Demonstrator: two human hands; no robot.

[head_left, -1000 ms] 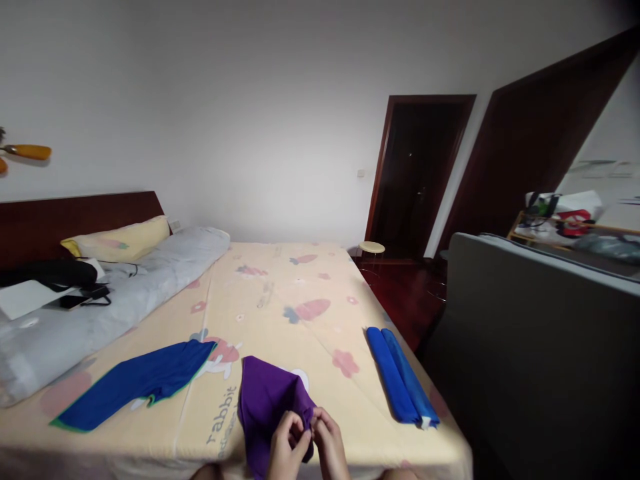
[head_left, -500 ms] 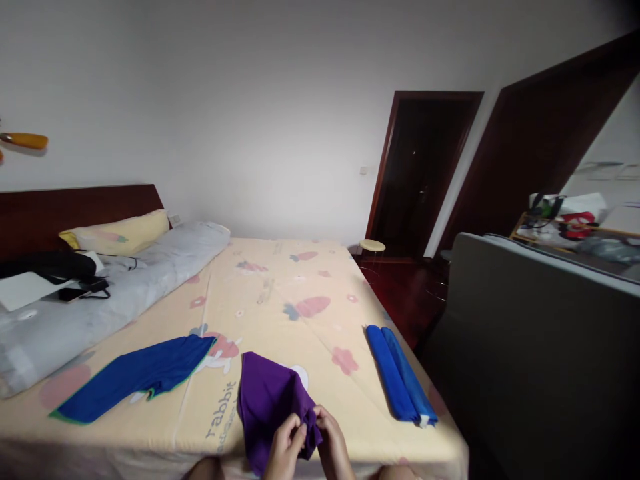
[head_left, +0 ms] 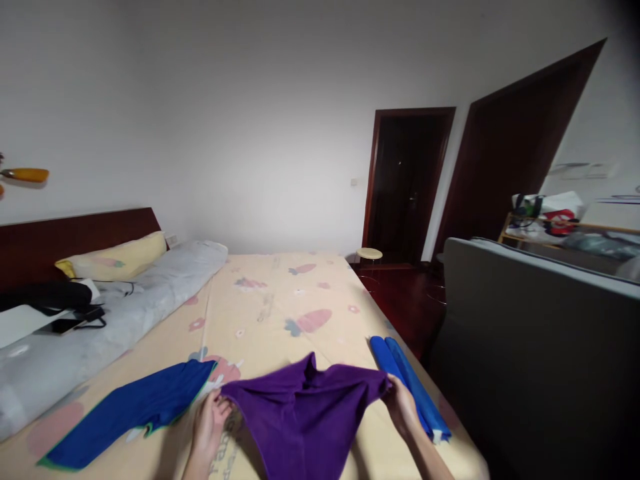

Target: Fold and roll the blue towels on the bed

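Observation:
A purple cloth garment (head_left: pixel 305 413) is stretched between my two hands above the near edge of the bed. My left hand (head_left: pixel 213 420) pinches its left corner, and my right hand (head_left: pixel 400 403) grips its right corner. The garment's lower part hangs down out of the frame. To the left, a blue garment with green trim (head_left: pixel 130 407) lies on the patterned bed sheet (head_left: pixel 270 300). Two rolled blue cloths (head_left: pixel 407 373) lie side by side just beyond my right hand, partly behind it.
A grey quilt (head_left: pixel 165 300) runs along the left with a yellow pillow (head_left: pixel 120 257), a phone and a black bag. A round stool (head_left: pixel 369 254) stands past the bed. A dark grey panel (head_left: pixel 510 347) rises at the right, near a cluttered shelf.
My hands have moved apart from being close together, spreading the purple garment wide and raising it. The view has tilted slightly upward.

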